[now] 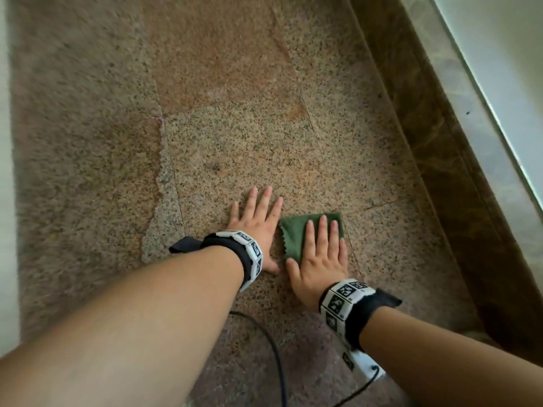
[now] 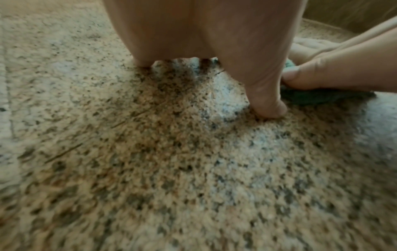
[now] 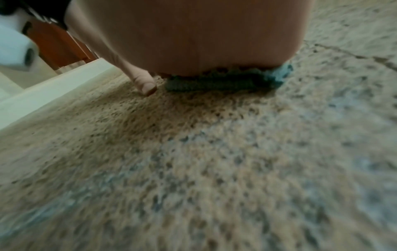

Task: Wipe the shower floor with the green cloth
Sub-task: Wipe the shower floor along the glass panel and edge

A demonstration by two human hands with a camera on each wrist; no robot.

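A: Speckled granite shower floor [image 1: 235, 136], pale wall on the left, dark stone curb [image 1: 435, 171] on the right. Left hand [image 1: 258, 221] flat on bare stone, fingers spread, holding nothing.

B: Cloth?

A: Green cloth [image 1: 296, 230] just right of it, pinned under the right hand [image 1: 320, 259], fingers straight, pressing, not pinching. Cloth's long axis runs away from the person, with the fingers. Right hand does the wiping, I'd say.

My right hand [image 1: 320, 259] covers most of the green cloth [image 1: 293, 233]. Both wrist views are blurred, and my forearms are cut by the lower edge.
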